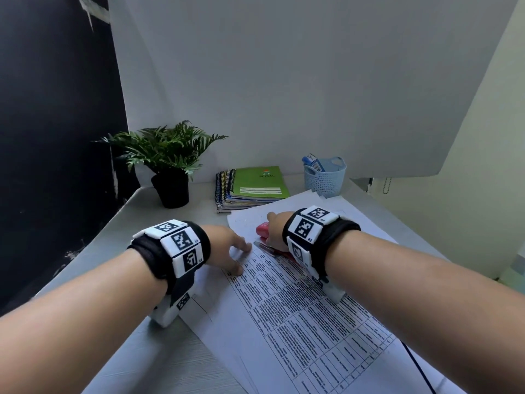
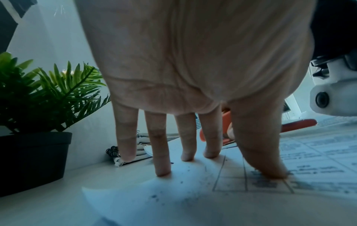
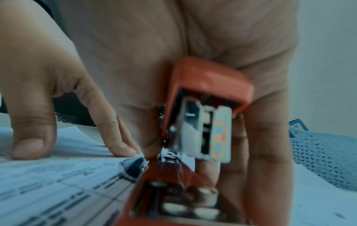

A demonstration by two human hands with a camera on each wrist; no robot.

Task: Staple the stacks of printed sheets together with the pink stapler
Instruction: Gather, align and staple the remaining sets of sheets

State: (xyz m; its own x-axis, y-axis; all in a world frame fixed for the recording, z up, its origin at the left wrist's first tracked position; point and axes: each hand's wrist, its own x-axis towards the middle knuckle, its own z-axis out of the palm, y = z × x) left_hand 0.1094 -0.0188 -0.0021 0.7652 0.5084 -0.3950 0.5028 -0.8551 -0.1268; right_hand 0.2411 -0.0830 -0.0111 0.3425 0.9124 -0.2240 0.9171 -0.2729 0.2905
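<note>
Right hand [image 1: 275,229] grips the stapler [image 1: 263,228] over the sheets' [image 1: 298,302] top corner, ready to press, while left hand [image 1: 230,248], fingers spread flat, pins the stack so nothing shifts.

Both forearms reaching forward, bare, each wrist wrapped in a black band with white marker tiles. Left hand [image 1: 227,245] palm down, fingers [image 2: 163,152] straight and spread, tips pressing flat. Right hand [image 1: 274,228] palm down too, thumb [image 3: 29,122] splayed wide to the side, fingers curled around something gripped beneath the palm.
</note>
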